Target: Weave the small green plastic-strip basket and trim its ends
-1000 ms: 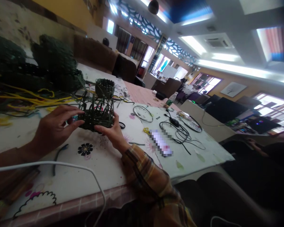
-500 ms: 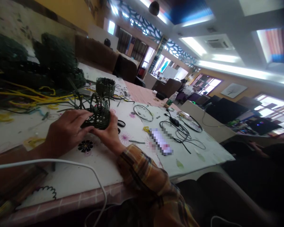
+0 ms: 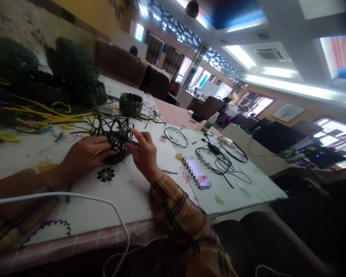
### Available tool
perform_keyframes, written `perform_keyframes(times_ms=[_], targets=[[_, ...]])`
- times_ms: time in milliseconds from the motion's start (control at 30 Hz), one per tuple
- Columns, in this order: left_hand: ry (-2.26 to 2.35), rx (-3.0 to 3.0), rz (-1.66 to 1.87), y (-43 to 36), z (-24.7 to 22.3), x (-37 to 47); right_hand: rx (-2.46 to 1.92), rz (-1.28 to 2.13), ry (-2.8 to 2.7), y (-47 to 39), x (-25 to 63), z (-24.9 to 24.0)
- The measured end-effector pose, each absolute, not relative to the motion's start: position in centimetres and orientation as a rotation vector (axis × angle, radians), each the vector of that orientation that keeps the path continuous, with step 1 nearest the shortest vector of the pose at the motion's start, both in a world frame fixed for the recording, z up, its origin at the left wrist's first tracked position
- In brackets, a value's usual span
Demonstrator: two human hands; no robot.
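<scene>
A small dark green woven basket (image 3: 119, 148) stands on the white flowered tablecloth (image 3: 127, 192), with loose strips sticking up from its rim. On its left side, my left hand (image 3: 83, 156) grips the weave, fingers bent and thumb pressed against the wall. My right hand (image 3: 145, 154) is at the right side, thumb and forefinger closed near the rim; a strip seems to be between them, though it is too small to be sure. Behind it stands a second, rounder dark green basket (image 3: 130, 104) with an even rim.
Yellow and green strips (image 3: 43, 115) lie at the left, before a dark green heap (image 3: 72, 69). To the right are a coiled black cable (image 3: 219, 161), a thin hoop (image 3: 175, 137), a blurred-out phone-like item (image 3: 197, 173) and a bottle (image 3: 210, 122). A white cord (image 3: 75, 195) crosses the foreground.
My right hand has shifted from cupping the basket's front and right side up to its right rim, fingers now pinched. My left hand stays on the left side. The view has shifted slightly.
</scene>
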State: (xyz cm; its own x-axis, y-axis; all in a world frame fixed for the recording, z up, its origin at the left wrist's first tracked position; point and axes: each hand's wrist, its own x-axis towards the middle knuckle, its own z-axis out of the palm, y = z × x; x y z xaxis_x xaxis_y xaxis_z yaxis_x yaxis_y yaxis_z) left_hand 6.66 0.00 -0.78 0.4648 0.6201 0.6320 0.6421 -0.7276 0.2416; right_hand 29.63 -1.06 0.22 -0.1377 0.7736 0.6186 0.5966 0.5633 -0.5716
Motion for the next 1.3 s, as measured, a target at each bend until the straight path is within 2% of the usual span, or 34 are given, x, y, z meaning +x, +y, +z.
perform_keyframes(times_ms=[167, 300, 600, 800, 1167, 1300], targets=[[-1.049, -2.69, -1.075, 0.4, -1.5, 6.7, -1.007, -0.233, -1.926, -0.4, 30.9, 0.8], [-1.014, -2.662, -1.08, 0.5, -1.6, 6.7, -0.938, -0.411, -2.065, -0.3, 30.8, 0.7], [-0.945, -2.68, -1.015, 0.3, -1.6, 6.9, -1.074, -0.392, -2.248, -0.6, 29.8, -0.3], [-1.178, -2.629, -0.909, 0.5, -1.9, 7.3, -0.844, -0.542, -2.2, -1.2, 29.6, -0.3], [-1.284, -2.736, -1.138, 0.3, -2.3, 7.6, -0.471, -0.889, -2.091, -2.2, 29.5, -1.4], [-1.273, -2.823, -1.212, 0.1, -1.6, 7.7, -0.617, -0.661, -2.119, -2.3, 29.7, -2.7]])
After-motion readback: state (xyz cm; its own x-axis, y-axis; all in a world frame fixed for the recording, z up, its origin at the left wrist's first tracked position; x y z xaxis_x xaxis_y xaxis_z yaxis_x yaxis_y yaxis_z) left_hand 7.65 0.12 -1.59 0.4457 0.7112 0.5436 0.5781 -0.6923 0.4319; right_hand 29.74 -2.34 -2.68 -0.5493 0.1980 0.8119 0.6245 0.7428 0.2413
